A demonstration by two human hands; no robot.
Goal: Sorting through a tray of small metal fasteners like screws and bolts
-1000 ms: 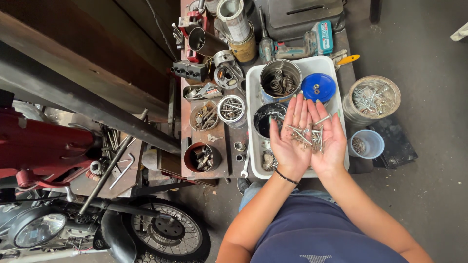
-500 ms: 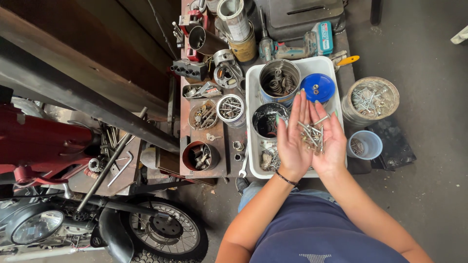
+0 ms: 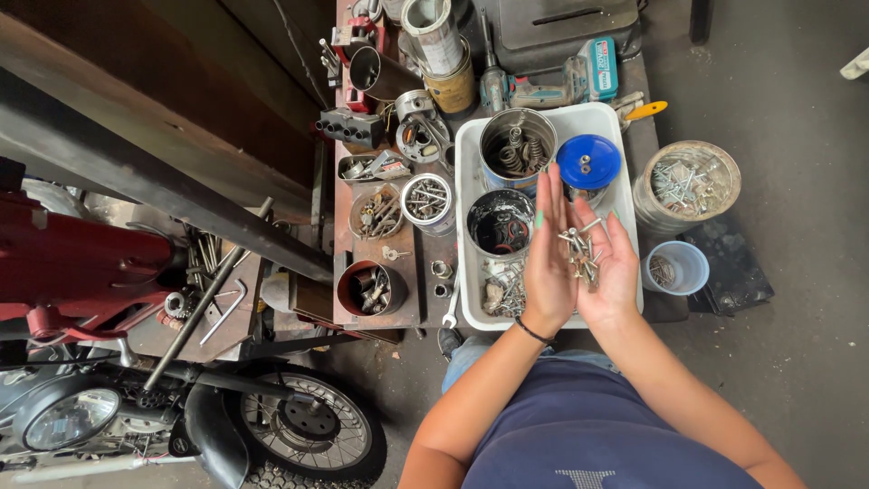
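Since the earlier frame: palms folded closer, left hand (image 3: 549, 263) now tipped on edge against right hand (image 3: 608, 264). Both cupped loosely, neither clenched, cradling a loose pile of screws (image 3: 581, 252) above the near end of white tray (image 3: 471, 272). Small, hard, smooth, individually light; prone to rolling and slipping through finger gaps, best scooped in a hollow palm or pinched by the shank. Beyond, black-lined can (image 3: 500, 223), blue lid (image 3: 588, 161), spring-filled tin (image 3: 517, 145) crowding the tray. Little free room; raised rim close below, clear tub (image 3: 674, 267) just right.
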